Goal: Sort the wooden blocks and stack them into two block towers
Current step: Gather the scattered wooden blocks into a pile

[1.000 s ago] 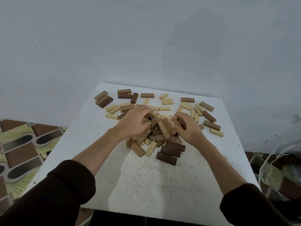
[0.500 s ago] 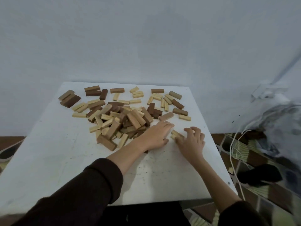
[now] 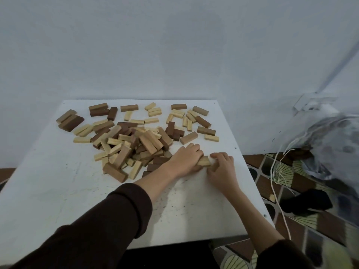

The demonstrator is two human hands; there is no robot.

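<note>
Head view: closer together than half a second ago, left hand (image 3: 187, 159) and right hand (image 3: 221, 167) now pinching a pale rectangular block (image 3: 204, 161) from either end, fingers curled on it, near the right edge of a scuffed white table (image 3: 58, 191). Left of them, heaped and scattered light and dark wooden blocks (image 3: 136, 140), smooth, oblong.

No readable text, label, brand, number or sign anywhere on blocks, table, wall or floor.

One table (image 3: 58, 191), two hands (image 3: 186, 160), perhaps seventy wooden blocks (image 3: 124, 144).
</note>
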